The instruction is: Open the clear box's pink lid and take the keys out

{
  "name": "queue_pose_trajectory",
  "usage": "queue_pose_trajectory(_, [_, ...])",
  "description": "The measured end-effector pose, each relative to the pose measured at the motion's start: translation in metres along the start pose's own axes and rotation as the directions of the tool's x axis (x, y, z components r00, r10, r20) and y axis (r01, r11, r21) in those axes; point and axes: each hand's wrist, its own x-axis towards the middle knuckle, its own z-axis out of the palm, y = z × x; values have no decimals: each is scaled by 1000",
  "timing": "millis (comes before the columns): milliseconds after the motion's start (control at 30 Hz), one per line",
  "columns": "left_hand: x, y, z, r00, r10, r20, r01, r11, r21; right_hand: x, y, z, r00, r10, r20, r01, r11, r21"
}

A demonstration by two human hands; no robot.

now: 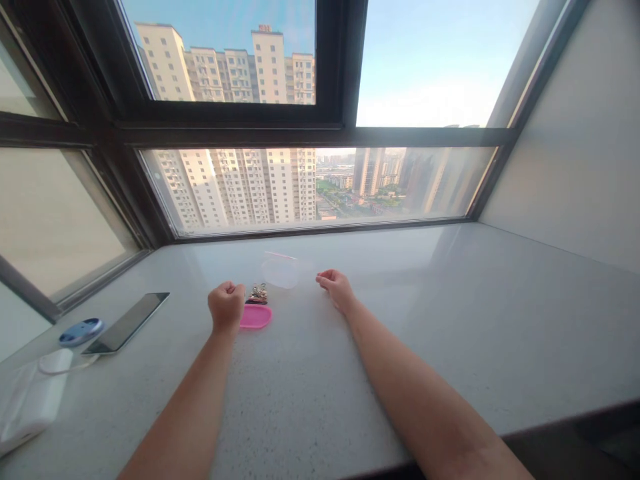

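Note:
Both my forearms stretch out over a pale speckled stone windowsill (pixel 450 320). My left hand (pixel 226 305) is curled into a fist on the sill, with nothing visible inside it. Right beside it lies a flat pink oval lid or dish (pixel 255 317), and just beyond that a small heap of metal pieces like a bunch of keys (pixel 259 294). My right hand (pixel 336 287) rests on the sill with its fingers curled in loosely. Between the two hands, slightly farther off, lies a small clear plastic pouch (pixel 281 269). Neither hand touches the pouch.
At the left lie a dark phone (pixel 127 323), a round blue gadget (pixel 81 331), and a white charger block with a cable (pixel 27 400). A dark-framed window (pixel 345 137) with high-rise buildings outside closes off the far side. A plain wall (pixel 575 153) stands at the right.

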Motion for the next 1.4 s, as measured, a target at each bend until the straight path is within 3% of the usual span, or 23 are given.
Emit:
queue_pose_trajectory(67, [-5, 8, 3, 994, 27, 104, -26, 1000, -10, -10, -4, -16, 999, 3, 36, -4, 1000, 6])
queue_pose_trajectory(133, [-12, 15, 9, 949, 61, 309, -48, 998, -49, -20, -9, -32, 990, 23, 141, -14, 998, -62])
queue_pose_trajectory(233, [-30, 25, 25, 763, 109, 637, -55, 993, -104, -31, -13, -56, 991, -52, 127, 81, 968, -239])
queue_pose_trajectory(333, [-54, 30, 43, 601, 140, 787, -70, 990, -122, -36, -17, -72, 993, -116, 22, 118, 945, -305])
queue_pose_trajectory(400, [-67, 31, 53, 486, 152, 861, -92, 988, -123, -38, -20, -78, 991, -127, 49, 136, 940, -313])
queue_pose_trajectory(533, [-79, 31, 63, 362, 171, 916, -249, 965, -82, -35, -23, -81, 980, -109, 165, 166, 907, -387])
queue_pose_trajectory(667, [-76, 30, 62, 322, 188, 928, -367, 928, -61, -30, -23, -78, 954, -19, 298, 144, 904, -403])
queue_pose_trajectory(867, [-73, 28, 61, 292, 172, 941, -328, 942, -70, -29, -22, -76, 943, -21, 331, 161, 902, -402])
queue_pose_trajectory(1133, [-72, 32, 61, 300, 164, 940, -285, 956, -76, -33, -27, -78, 929, 23, 370, 150, 889, -432])
queue_pose_trajectory(1400, [-72, 33, 58, 264, 162, 951, -300, 951, -79, -37, -28, -80, 897, 119, 425, 31, 944, -328])
